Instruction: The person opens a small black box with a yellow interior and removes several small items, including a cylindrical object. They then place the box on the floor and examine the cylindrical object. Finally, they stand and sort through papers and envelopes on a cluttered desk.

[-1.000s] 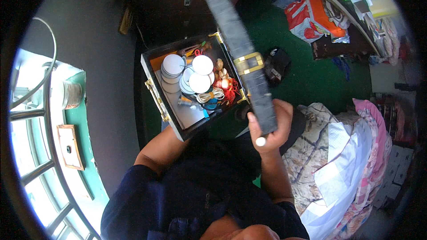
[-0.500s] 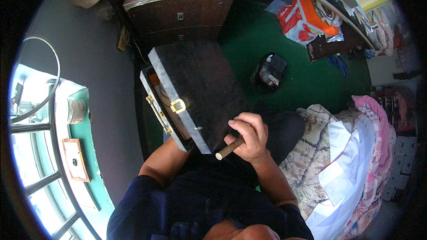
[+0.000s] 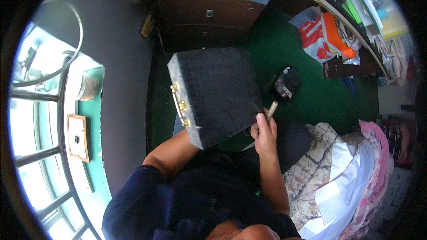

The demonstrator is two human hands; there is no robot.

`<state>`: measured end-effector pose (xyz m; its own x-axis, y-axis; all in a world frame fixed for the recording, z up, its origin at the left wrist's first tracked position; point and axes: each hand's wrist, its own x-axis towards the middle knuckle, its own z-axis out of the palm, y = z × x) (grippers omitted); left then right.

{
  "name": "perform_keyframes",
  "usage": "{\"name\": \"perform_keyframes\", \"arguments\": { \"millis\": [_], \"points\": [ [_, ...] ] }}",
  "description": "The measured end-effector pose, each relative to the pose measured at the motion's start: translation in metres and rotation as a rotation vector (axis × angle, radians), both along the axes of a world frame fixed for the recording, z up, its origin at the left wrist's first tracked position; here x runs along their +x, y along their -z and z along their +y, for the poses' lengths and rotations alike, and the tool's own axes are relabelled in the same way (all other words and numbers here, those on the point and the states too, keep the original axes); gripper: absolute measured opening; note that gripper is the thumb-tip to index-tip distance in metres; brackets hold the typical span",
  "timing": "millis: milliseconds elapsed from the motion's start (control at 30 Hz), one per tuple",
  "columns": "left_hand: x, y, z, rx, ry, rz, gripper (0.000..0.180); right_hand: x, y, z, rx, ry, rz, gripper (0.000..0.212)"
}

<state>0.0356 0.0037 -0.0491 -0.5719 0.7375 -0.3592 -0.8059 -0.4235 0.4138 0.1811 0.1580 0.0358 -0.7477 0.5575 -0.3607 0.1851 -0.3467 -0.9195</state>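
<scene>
— Where the case [image 3: 218,93] sits now, is it shut?

— Yes, I see it closed, black, lid flat, over the lap and above the green floor [image 3: 311,93]. Its brass handle and latches [image 3: 180,104] face the person's left.

— And the right hand?

— My view has the right hand [image 3: 265,134] at the case's near right corner, fingers curled tight round a small tan stick [image 3: 271,109] that pokes up past the knuckles. The hand touches or all but touches the case edge; I cannot tell which.

— The left?

— Only the left forearm [image 3: 171,155] shows, running under the case. The left hand itself is hidden beneath it, so I cannot tell its grip.

— Around it?

— A small black bag [image 3: 287,82] lies on the floor just right of the case. A dark wooden cabinet [image 3: 209,18] stands beyond, and a patterned quilt [image 3: 320,169] lies to the right.
</scene>
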Motion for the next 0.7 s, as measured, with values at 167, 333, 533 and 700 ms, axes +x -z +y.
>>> {"name": "perform_keyframes", "arguments": {
  "millis": [167,333,533,700],
  "points": [
    [0.003,0.001,-0.009,-0.051,-0.076,0.008,0.064,0.002,0.013,0.01,-0.225,-0.063,0.036,0.039],
    [0.01,0.001,0.016,-0.089,-0.115,0.023,0.064,0.019,0.054,0.032,-0.459,-0.141,0.111,0.037],
    [0.006,0.003,0.029,-0.131,-0.114,0.045,0.065,0.029,0.073,0.024,-0.632,-0.075,0.192,0.065],
    [0.008,0.005,0.026,-0.175,-0.065,0.081,0.065,0.037,0.091,0.029,-0.728,0.007,0.28,0.061]
  ]
}}
